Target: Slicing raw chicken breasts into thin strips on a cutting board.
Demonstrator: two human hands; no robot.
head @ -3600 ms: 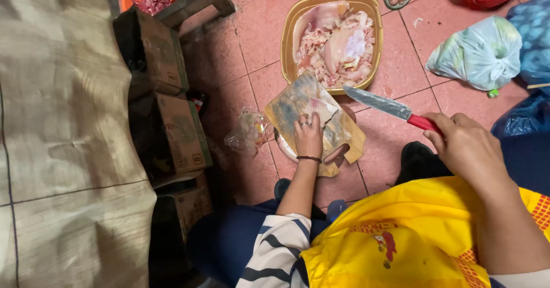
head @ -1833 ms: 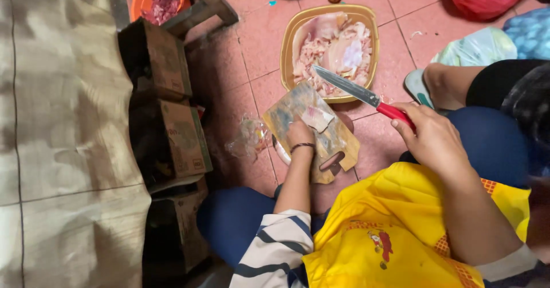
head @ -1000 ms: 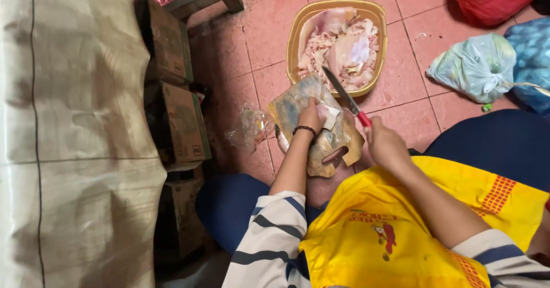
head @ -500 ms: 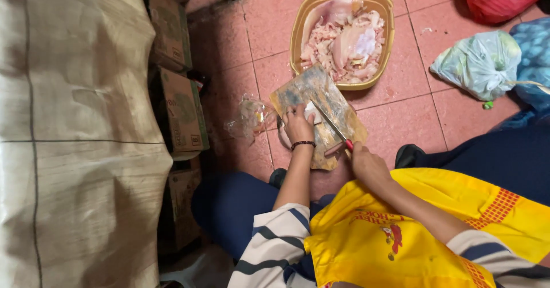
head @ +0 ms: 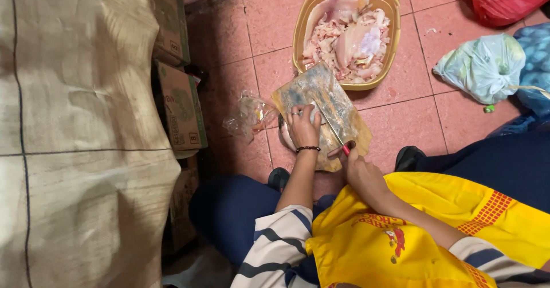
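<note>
A pale piece of meat (head: 314, 115) is lying on the wooden cutting board (head: 303, 90) near the middle of the tiled floor (head: 401, 116). The left hand (head: 302, 128) is pressing down on it, fingers curled over it. The knife (head: 330, 120) is crossing the board just at the meat's 3 o'clock side, its red handle gripped in the right hand (head: 361, 173), which is closing tight around it. At 12 o'clock from the board a yellow basin (head: 391, 41) of raw meat is sitting, touching the board's far edge. A crumpled clear plastic bag (head: 249, 116) is lying at 9 o'clock, tied bags (head: 484, 67) at 3 o'clock.
</note>
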